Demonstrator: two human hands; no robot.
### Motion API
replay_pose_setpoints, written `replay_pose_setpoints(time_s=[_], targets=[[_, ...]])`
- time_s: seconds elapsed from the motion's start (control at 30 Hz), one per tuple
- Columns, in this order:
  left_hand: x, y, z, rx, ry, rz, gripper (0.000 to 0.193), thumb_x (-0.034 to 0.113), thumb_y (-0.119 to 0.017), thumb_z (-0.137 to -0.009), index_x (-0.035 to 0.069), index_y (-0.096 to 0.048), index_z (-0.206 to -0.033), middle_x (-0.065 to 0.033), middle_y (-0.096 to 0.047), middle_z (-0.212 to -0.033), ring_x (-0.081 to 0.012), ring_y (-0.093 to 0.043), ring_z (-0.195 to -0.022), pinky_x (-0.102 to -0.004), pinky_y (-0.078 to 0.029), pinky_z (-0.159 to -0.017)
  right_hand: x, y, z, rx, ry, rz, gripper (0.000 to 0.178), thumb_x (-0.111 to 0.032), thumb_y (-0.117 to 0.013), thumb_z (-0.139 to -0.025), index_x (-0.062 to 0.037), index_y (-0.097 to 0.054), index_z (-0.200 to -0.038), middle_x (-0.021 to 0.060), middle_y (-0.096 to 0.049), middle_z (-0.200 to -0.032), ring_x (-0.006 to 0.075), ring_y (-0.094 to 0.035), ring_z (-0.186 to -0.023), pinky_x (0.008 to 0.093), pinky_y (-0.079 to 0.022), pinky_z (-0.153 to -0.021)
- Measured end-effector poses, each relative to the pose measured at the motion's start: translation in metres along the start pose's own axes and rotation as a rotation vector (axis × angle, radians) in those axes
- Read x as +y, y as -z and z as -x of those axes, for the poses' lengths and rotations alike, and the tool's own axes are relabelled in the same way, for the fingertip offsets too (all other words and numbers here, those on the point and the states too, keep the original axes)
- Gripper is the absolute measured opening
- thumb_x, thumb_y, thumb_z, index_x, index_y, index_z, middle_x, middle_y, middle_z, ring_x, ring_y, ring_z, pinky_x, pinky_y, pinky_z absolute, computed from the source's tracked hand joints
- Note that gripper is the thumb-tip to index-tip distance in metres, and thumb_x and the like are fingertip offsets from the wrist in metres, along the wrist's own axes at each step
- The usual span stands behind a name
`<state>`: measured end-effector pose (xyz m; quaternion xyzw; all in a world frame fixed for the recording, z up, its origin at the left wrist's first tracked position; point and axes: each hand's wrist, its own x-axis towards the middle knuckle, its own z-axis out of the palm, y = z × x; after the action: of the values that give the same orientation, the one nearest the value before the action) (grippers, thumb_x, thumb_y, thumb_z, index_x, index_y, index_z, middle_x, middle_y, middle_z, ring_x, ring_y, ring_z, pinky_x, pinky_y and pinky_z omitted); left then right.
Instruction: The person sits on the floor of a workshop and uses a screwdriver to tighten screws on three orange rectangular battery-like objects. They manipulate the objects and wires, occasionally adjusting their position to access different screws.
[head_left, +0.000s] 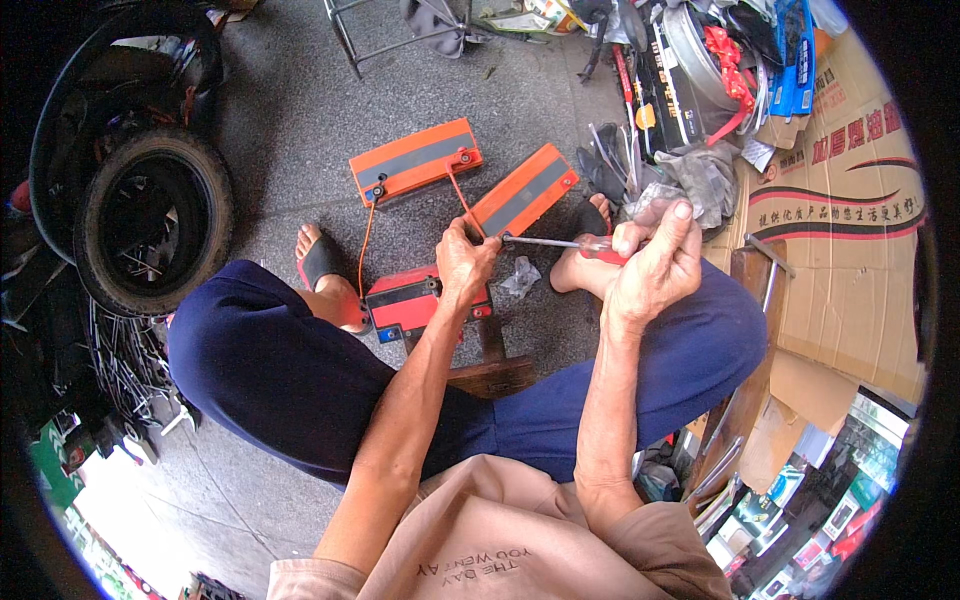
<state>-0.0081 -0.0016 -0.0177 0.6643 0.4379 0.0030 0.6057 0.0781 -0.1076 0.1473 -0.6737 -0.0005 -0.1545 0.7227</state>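
In my right hand [655, 265] is a screwdriver [545, 242] with a red and clear handle, its shaft pointing left. The tip reaches the near corner of an orange battery [524, 192] with a grey stripe, which lies at a slant. My left hand [466, 265] is at that same corner, fingers pinched together; what they hold is hidden. Farther off lies a second orange battery [416, 161], joined to the slanted one by a red wire [456, 192]. A third, red-and-black battery [400, 305] sits nearer me, partly behind my left forearm. An orange wire [367, 240] runs between it and the far battery.
My feet flank the batteries on the grey floor [290, 130]. A scrap of clear plastic [520, 277] lies near the right foot. Tyres [155, 222] stand at left. Flattened cardboard [835, 260] and a clutter of bags are at right. A wooden stool [490, 375] is before me.
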Motion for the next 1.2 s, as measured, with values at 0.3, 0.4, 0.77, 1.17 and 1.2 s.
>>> replay_pose_setpoints(time_s=[0.3, 0.4, 0.77, 1.17, 1.2], targets=[[0.022, -0.001, 0.024, 0.168, -0.124, -0.224, 0.033, 0.016, -0.077, -0.077, -0.002, -0.057, -0.095, -0.0196, -0.067, -0.094, -0.0387, -0.067, -0.085, -0.0473, -0.054, -0.073, 0.003, -0.006, 0.004, 0.031, 0.023, -0.012, 0.022, -0.018, -0.06, -0.101, 0.0021, -0.06, -0.093, 0.0084, -0.061, -0.072, 0.0074, -0.049, -0.045, 0.022, -0.039, -0.036], [0.026, -0.004, 0.033, 0.241, -0.218, -0.268, 0.027, 0.015, -0.076, -0.079, 0.003, -0.06, -0.097, -0.0172, -0.059, -0.099, -0.039, -0.062, -0.092, -0.0478, -0.05, -0.077, 0.008, -0.006, -0.001, 0.041, 0.034, -0.034, 0.022, -0.02, -0.058, -0.102, 0.0012, -0.059, -0.095, 0.0061, -0.058, -0.069, 0.0065, -0.047, -0.045, 0.0217, -0.038, -0.034], [0.011, -0.012, 0.023, 0.1, -0.47, -0.322, 0.016, 0.003, -0.066, -0.081, 0.008, -0.074, -0.094, -0.0134, -0.057, -0.092, -0.0359, -0.064, -0.087, -0.0447, -0.05, -0.076, 0.009, -0.01, -0.013, -0.028, 0.004, -0.067, 0.022, -0.023, -0.058, -0.102, -0.0015, -0.06, -0.096, 0.0024, -0.054, -0.07, 0.0058, -0.045, -0.042, 0.0235, -0.043, -0.034], [0.007, -0.01, 0.017, 0.085, -0.465, -0.401, 0.015, 0.008, -0.067, -0.082, 0.011, -0.075, -0.094, -0.014, -0.06, -0.092, -0.0367, -0.064, -0.087, -0.0457, -0.051, -0.075, -0.052, 0.01, 0.012, -0.945, 0.496, 0.831, 0.024, 0.008, -0.064, -0.076, -0.0003, -0.054, -0.096, 0.0157, -0.055, -0.096, 0.0353, -0.061, -0.089, 0.0444, -0.051, -0.08], [0.006, -0.01, 0.017, 0.088, -0.469, -0.392, 0.015, 0.008, -0.067, -0.082, 0.011, -0.076, -0.094, -0.014, -0.06, -0.092, -0.0367, -0.064, -0.087, -0.0457, -0.051, -0.075, -0.057, 0.012, 0.011, -0.957, 0.501, 0.885, 0.025, 0.005, -0.065, -0.08, -0.0007, -0.055, -0.101, 0.0163, -0.056, -0.096, 0.0362, -0.062, -0.088, 0.0447, -0.052, -0.078]])
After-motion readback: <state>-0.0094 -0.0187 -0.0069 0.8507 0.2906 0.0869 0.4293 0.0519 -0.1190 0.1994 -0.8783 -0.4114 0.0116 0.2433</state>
